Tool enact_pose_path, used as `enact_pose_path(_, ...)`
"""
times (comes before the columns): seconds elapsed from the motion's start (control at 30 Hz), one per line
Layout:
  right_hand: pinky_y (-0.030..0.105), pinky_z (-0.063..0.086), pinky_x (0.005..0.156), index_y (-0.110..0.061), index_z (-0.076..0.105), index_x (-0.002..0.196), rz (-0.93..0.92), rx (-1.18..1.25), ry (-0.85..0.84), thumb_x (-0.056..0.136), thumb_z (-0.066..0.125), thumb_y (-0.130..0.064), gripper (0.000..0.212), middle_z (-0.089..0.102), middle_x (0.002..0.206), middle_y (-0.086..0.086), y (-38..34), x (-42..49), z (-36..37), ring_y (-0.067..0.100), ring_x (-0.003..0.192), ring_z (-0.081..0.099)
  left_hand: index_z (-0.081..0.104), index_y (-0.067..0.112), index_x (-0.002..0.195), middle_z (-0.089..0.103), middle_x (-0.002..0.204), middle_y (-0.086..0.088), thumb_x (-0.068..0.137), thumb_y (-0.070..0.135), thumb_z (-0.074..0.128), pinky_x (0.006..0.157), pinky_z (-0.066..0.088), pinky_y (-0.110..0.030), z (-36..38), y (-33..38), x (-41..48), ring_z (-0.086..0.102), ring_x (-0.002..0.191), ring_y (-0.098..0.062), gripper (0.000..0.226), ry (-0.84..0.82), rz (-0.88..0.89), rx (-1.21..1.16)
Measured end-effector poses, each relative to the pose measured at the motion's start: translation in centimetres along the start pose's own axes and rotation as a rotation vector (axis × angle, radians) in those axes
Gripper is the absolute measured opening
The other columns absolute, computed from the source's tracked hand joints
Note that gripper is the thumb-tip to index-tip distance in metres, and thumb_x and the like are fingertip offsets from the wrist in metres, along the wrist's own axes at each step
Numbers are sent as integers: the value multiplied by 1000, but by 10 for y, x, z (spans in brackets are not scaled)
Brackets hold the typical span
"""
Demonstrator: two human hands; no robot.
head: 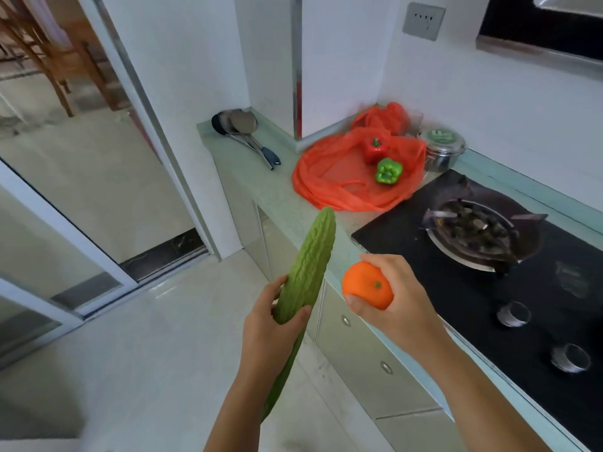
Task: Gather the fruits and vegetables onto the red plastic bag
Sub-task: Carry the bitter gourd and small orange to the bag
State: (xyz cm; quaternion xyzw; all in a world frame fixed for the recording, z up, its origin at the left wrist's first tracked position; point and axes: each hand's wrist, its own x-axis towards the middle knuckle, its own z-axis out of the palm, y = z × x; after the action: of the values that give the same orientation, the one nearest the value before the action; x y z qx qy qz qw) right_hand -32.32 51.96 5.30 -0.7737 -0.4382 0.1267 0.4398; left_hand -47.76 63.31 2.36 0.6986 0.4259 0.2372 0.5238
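Red bag (329, 172): spread flat on the bench (280, 203), far side, in the wall corner. On it lie a red pepper (375, 150) and, just nearer, a green pepper (388, 171); both count as gathered.

Outstanding items: two, both in the air near the bench's front edge, well short of the bag. Left hand (270, 327), grip clamped around the lower part of a bitter gourd (310, 269), which points up toward the bag. Right hand (391, 295), grip clamped on an orange (367, 285).

Assessment: task judged about half done; both held items remain to be set on the bag.

Surroundings: hob (489, 288) right of the bag, steel tin (443, 148) beside the bag's far right edge, ladles (241, 128) at far left.
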Motion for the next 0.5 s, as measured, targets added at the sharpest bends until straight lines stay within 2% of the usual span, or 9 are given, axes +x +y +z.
enact_pose_path(0.1, 9, 38, 76, -44, 42, 116, 10, -14, -13, 64, 60, -57, 56, 42, 118, -17, -2, 22, 17, -2, 108, 43, 49, 40, 118, 56, 91, 25, 77, 18, 72, 54, 45, -6, -13, -6, 28, 56, 76, 15, 52, -20, -17, -4)
enact_pose_path(0.2, 9, 43, 68, -44, 42, 115, 57, -6, 0, 64, 64, -50, 56, 42, 117, -15, 1, 45, 25, 0, 106, 45, 50, 35, 122, 56, 92, 26, 77, 18, 72, 54, 43, -4, -21, -9, 53, 55, 77, 15, 53, -49, -25, -4)
enact_pose_path(0.27, 11, 40, 72, -40, 44, 116, 79, -16, 16, 63, 64, -49, 57, 44, 117, -12, 6, 64, 31, 1, 107, 45, 51, 35, 124, 56, 92, 27, 77, 18, 72, 55, 42, -3, -24, -12, 73, 55, 78, 16, 54, -55, -13, 11)
enact_pose_path(0.4, 11, 35, 77, -42, 43, 114, 110, -2, 23, 62, 64, -50, 56, 45, 116, -11, 16, 110, 50, 0, 105, 45, 50, 36, 123, 56, 94, 29, 77, 19, 72, 59, 43, -4, -30, -16, 115, 55, 80, 16, 54, -58, 2, 38)
enact_pose_path(0.5, 10, 34, 78, -39, 45, 116, 120, 19, 39, 63, 65, -44, 57, 44, 117, -11, 24, 150, 65, 2, 105, 44, 50, 38, 121, 55, 96, 29, 77, 18, 71, 60, 43, -4, -33, -15, 155, 54, 80, 17, 53, -75, 11, 65)
